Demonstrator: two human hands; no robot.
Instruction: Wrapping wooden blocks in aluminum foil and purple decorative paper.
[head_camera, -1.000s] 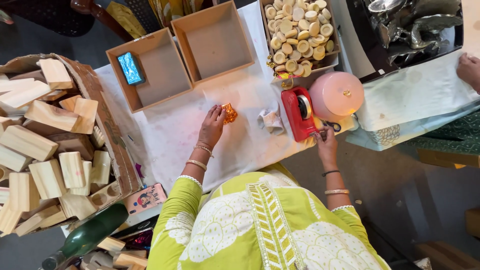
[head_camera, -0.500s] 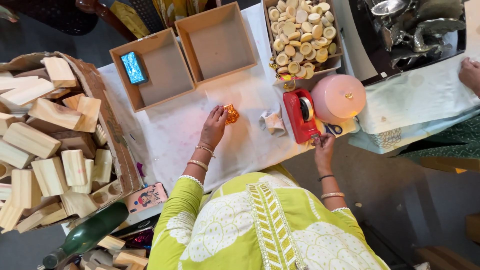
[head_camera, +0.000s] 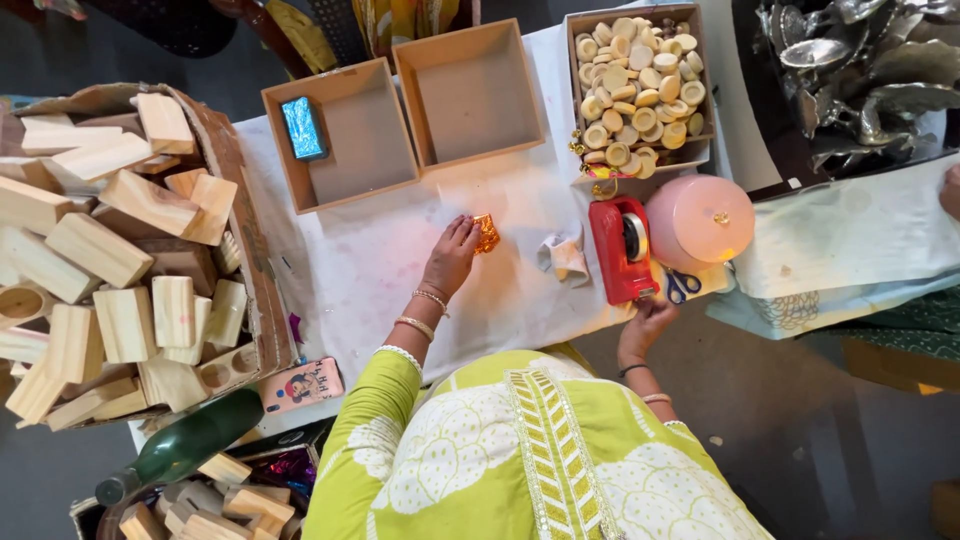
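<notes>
My left hand (head_camera: 455, 255) rests on the white sheet (head_camera: 350, 270), its fingertips holding a small piece wrapped in orange-gold foil (head_camera: 487, 232). My right hand (head_camera: 648, 320) is at the table's near edge, just below the near end of a red tape dispenser (head_camera: 622, 250). Its fingers are curled, and any tape between them is too thin to see. A crumpled scrap of cloth or paper (head_camera: 565, 255) lies between the foil piece and the dispenser.
Two open wooden boxes (head_camera: 350, 135) (head_camera: 468, 92), the left holding a blue foil-wrapped block (head_camera: 302, 127). A tray of round wooden pieces (head_camera: 635, 85), a pink lidded container (head_camera: 700, 220) and blue-handled scissors (head_camera: 683, 287). A carton of wooden blocks (head_camera: 120, 250) stands left, a green bottle (head_camera: 185, 447) below.
My right hand has drawn back from the dispenser's cutter toward my body. My left hand stays on the foil piece. The view has shifted slightly.
</notes>
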